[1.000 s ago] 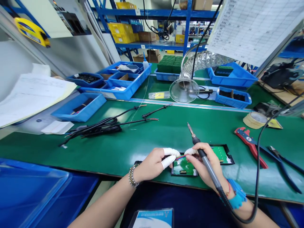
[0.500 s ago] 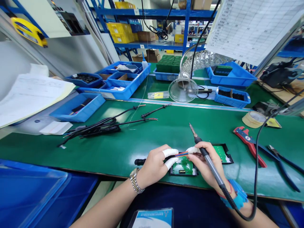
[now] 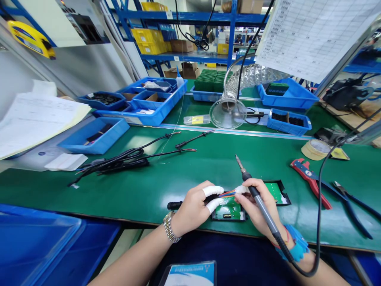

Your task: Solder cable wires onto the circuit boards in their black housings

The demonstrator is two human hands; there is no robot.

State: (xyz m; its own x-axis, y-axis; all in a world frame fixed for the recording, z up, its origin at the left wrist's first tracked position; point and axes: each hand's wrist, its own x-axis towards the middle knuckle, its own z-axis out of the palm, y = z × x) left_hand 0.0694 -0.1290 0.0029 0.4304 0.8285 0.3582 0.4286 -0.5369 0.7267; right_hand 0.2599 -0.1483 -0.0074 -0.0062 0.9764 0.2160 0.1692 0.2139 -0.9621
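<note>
My left hand (image 3: 195,204), with white covers on two fingertips, pinches a black cable (image 3: 174,205) whose other end sticks out to the left of the hand. Red, orange and blue wires (image 3: 227,194) fan out of the cable toward my right hand (image 3: 258,206). That hand grips a soldering iron (image 3: 264,210), its tip pointing up and away, while its thumb and a white-covered fingertip close on the wire ends. Below the wires lies a green circuit board (image 3: 230,212) in a black case. A second cased board (image 3: 275,192) is partly behind my right hand.
Several black cables (image 3: 127,161) lie to the left. A funnel-shaped fume hood (image 3: 228,114) stands behind. Red-handled wire strippers (image 3: 311,180), cutters (image 3: 351,202) and a tape roll (image 3: 316,149) lie to the right. A blue divided bin (image 3: 154,113) is at back left. The iron's cord (image 3: 319,222) loops beside my right forearm.
The view has shifted slightly. My fingers have moved a little at the wires, which look more spread; both hands keep their holds.
</note>
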